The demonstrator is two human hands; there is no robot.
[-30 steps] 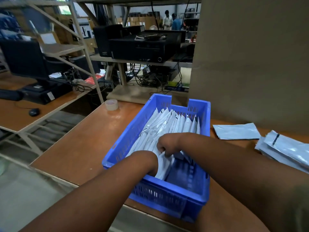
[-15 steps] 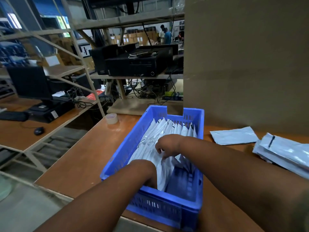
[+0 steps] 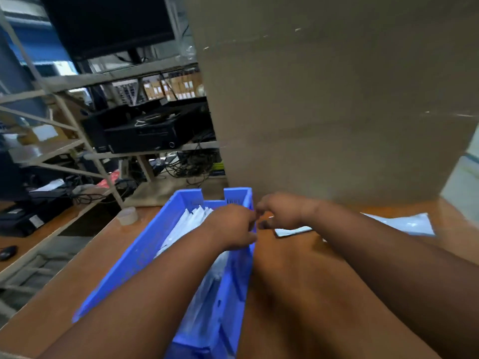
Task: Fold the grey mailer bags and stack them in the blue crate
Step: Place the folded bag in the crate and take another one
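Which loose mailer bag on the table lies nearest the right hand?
The small flat bag just under the right hand, beside the blue crate; the larger bag lies farther right.

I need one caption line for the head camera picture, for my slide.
Both hands, left hand and right hand, move from the blue crate of folded mailer bags toward a flat bag.

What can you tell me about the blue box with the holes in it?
The blue crate looks like plastic, long and open-topped, with slotted walls and a notch in its far end. It sits on the brown wooden table, reaching away from the person. White-grey folded bags stand packed inside it. The left hand hangs over its right rim.
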